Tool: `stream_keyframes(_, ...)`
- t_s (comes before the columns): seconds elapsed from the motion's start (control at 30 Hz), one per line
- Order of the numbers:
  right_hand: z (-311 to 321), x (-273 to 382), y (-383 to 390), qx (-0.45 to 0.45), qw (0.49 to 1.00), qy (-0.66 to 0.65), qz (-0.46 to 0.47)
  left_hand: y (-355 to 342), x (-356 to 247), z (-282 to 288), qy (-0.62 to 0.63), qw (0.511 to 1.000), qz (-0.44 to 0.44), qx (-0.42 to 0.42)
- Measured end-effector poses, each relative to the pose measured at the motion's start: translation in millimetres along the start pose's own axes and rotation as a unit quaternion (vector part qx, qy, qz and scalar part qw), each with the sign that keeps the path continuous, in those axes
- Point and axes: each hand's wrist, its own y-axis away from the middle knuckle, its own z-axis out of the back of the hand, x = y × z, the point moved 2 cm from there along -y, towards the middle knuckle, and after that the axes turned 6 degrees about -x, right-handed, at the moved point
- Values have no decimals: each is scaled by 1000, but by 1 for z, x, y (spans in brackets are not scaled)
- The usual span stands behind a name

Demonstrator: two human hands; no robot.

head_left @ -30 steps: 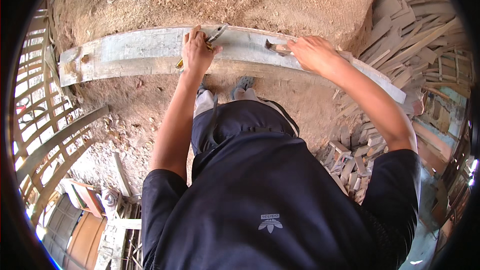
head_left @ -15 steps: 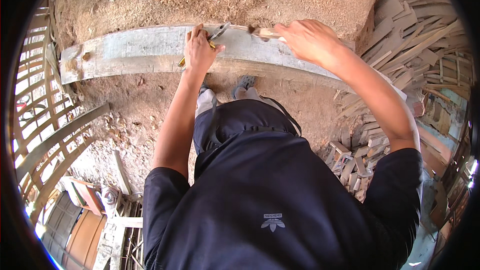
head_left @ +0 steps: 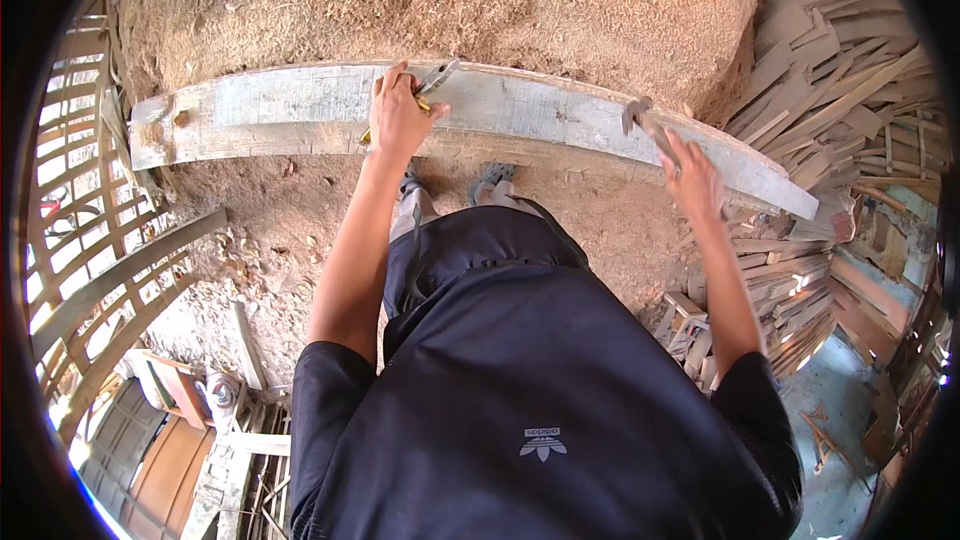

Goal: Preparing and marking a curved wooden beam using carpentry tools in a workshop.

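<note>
Near the plank's point(head_left: 500, 103) edge, the right hand point(head_left: 695, 180) grips a hammer point(head_left: 653, 131).

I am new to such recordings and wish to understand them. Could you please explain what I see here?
There is no robot here, only a person working bare-handed. The wide, round view comes from a camera worn on the head, looking down, so straight edges appear bent. Ahead lies a long greyish board, with what looks like sawdust beyond it and wood strips piled to the right. The left hand holds a yellow and grey tool over the board; its kind is unclear. The right hand grips a hammer-like tool by its handle.
</note>
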Motion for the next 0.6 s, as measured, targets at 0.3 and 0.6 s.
stream_keyframes(0.3,-126,-16,55,-153,975,-74,-140,8,-41,14,234,938,250,52)
stream_keyframes(0.6,-42,101,36,-182,950,-253,-36,44,-133,-6,637,628,325,309)
